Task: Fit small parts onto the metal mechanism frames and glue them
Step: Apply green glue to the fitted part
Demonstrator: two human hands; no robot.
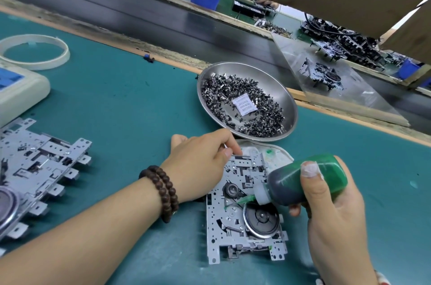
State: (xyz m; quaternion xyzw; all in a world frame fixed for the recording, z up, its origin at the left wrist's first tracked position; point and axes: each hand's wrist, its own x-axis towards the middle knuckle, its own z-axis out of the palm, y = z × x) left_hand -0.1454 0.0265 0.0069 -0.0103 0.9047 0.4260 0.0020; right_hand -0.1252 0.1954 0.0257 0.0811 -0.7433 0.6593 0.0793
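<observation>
1. The right hand [331,203] is wrapped round a green glue bottle [307,179], tipped so its green nozzle [242,199] touches the metal mechanism frame [245,214] lying flat on the counter [130,102] between the two hands.
2. The left hand [200,163] rests on the frame's far left edge, fingers curled; a thin pale stick shows at the fingertips, though I cannot tell whether it is pinched.
3. To do the gluing well, keep the frame pinned, squeeze lightly and leave one small dot by the black roller, clear of the flywheel [261,219] just beneath the nozzle.
4. A steel dish [286,102] of small parts [245,102] sits just beyond the left hand's fingertips; its rim is close, so lift away toward the body.
5. More frames [39,168] lie well off to the left hand's outer side, with open counter between.
</observation>
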